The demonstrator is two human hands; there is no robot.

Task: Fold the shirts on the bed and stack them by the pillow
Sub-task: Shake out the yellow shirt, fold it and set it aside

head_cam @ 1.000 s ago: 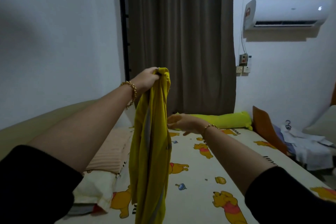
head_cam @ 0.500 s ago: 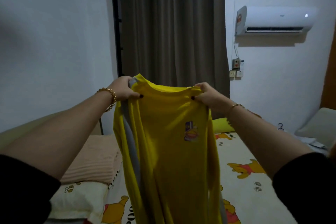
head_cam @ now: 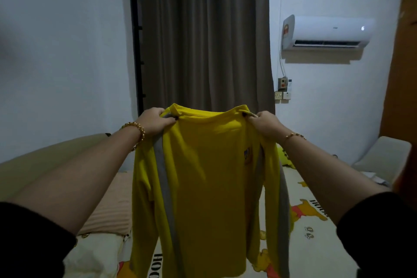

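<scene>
Both arms outstretched, left hand [head_cam: 153,119] and right hand [head_cam: 265,123] apart, each pinching yellow shirt [head_cam: 207,187] shoulders, shirt hanging between them

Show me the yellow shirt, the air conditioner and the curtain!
yellow shirt [head_cam: 209,176], head view, on the middle of its hanging body.
air conditioner [head_cam: 329,29], head view, on its white front cover.
curtain [head_cam: 203,40], head view, on the folds above the shirt.

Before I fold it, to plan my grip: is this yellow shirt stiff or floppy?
Likely floppy: the yellow shirt hangs limp from the left hand and right hand, sleeves drooping. Probably light, since pinches at the shoulders hold it.
</scene>
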